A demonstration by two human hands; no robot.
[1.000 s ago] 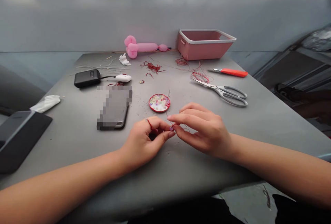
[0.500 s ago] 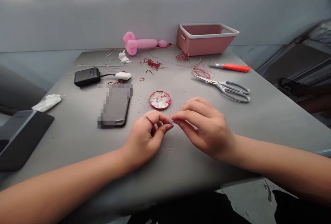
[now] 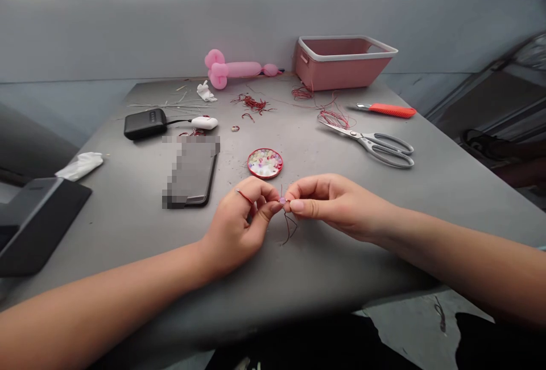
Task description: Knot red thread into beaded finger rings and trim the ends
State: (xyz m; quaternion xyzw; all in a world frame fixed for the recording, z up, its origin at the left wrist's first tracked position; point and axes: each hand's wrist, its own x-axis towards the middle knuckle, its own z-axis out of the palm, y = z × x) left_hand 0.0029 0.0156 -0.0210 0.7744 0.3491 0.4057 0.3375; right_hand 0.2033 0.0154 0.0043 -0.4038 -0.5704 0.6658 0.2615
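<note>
The purple bead [image 3: 282,201] is pinched in the left hand [image 3: 241,219] just this side of the bead dish [image 3: 265,177], while the right hand [image 3: 335,206], now rolled thumb-up, seems clamped on the cord [image 3: 290,237] beside it, tails newly left dangling, so it's probably kept steady.

Up front, a small round lilac bead [image 3: 282,201] sits between the left fingers [image 3: 269,190] and the right fingers [image 3: 313,207], a thin dark cord [image 3: 292,234] hanging below. Just beyond — on the grey tabletop [image 3: 447,199] — comes the round red-rimmed dish [image 3: 265,177], multicoloured beads [image 3: 265,161] inside. Left of it, a flat black rectangular device [image 3: 200,179]; right, grey-handled metal scissors [image 3: 362,138]; far back, a pink plastic basket [image 3: 339,75], right of the long pink balloon [image 3: 242,69].
</note>
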